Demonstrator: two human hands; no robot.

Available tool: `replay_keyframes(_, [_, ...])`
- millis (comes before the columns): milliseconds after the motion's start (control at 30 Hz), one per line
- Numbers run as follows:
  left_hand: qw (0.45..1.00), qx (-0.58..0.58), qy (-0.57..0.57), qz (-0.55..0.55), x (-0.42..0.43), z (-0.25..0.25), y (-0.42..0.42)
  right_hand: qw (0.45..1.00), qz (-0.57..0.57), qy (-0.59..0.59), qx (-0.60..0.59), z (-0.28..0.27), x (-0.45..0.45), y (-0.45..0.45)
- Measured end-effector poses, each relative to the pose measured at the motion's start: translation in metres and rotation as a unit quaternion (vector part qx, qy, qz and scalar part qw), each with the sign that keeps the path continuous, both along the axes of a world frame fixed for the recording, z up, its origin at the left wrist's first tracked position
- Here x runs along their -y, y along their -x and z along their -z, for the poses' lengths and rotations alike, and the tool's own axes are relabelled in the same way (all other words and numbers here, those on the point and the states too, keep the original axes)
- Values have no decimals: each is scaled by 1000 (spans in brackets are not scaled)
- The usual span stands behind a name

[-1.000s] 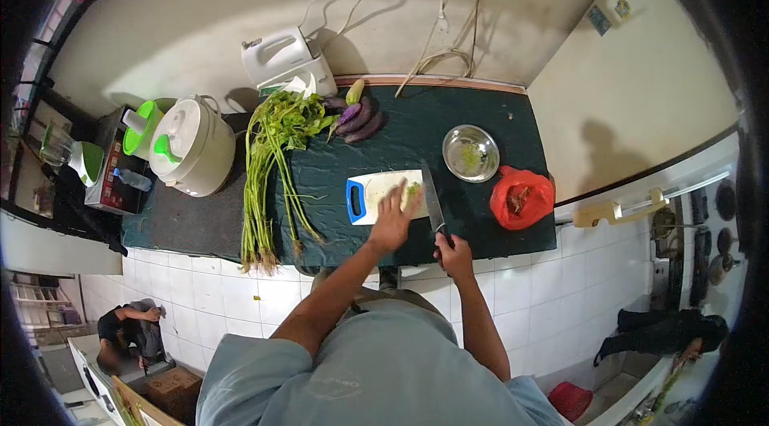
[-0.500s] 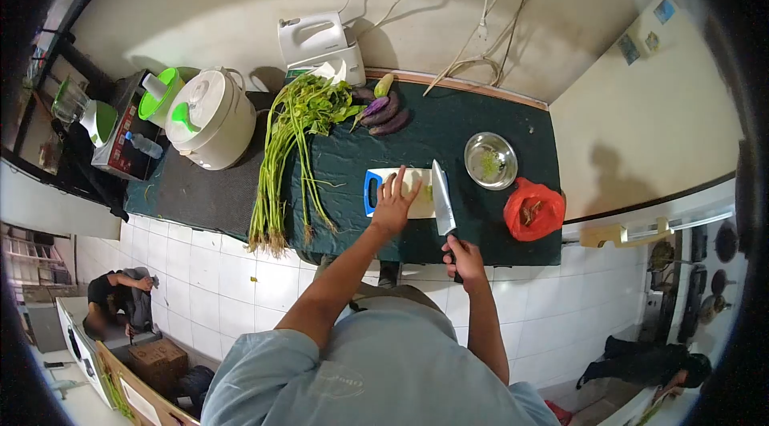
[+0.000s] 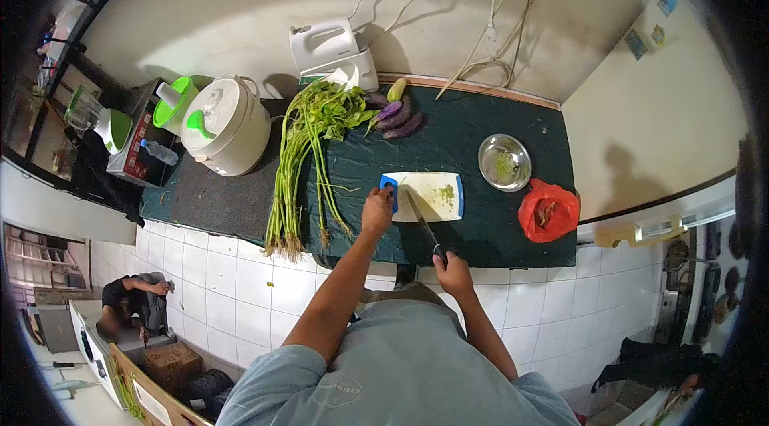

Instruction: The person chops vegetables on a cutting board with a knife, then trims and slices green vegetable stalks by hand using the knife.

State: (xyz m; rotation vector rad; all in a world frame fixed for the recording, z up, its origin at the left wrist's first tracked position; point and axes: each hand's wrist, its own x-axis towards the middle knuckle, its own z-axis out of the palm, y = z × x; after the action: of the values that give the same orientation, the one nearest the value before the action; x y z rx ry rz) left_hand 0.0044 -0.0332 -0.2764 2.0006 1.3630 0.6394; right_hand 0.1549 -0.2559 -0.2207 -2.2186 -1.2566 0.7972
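Note:
A white cutting board [image 3: 424, 182] with blue ends lies on the dark green tablecloth, chopped green bits [image 3: 445, 194] on its right half. At its left end, my left hand [image 3: 378, 210] is closed round the blue handle. My right hand [image 3: 453, 272] grips the black handle of a kitchen knife [image 3: 423, 219]. The blade slants up and left, its tip over the left half of the board. Right of the board stands a steel bowl [image 3: 489, 160] with more green bits inside. Beside it is a red plastic bag [image 3: 553, 203] with brownish scraps.
Long leafy green stalks with roots [image 3: 290, 177] lie left of the board. Behind are several eggplants [image 3: 404, 128] and a white hand mixer [image 3: 327, 45]. A rice cooker [image 3: 240, 125] stands at left. Two other people, one at lower left [image 3: 132, 302], are in the room.
My left hand has gone from lying flat on the board to its left handle. The knife has swung left, its tip now over the board's left half. The view has shifted slightly.

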Motion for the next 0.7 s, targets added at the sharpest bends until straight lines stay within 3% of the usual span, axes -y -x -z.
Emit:
replay_keyframes(167, [994,-90,55,0,3,-4,-13,995,43,87,15,-6,-12,-3])
replay_keyframes(300, [992,-111,48,-28,0,-2,-27,990,84,59,92,-1,-17,-5])
replay_keyframes(433, [993,-113,-5,-16,-6,3,-32,989,126,49,63,-13,-18,-3])
replay_keyframes(533, [993,-117,-26,1,-6,5,-32,988,124,57,74,-9,-11,-2])
replay_keyframes(700, [996,-74,-54,-2,-5,18,-32,996,24,86,25,-22,4,5])
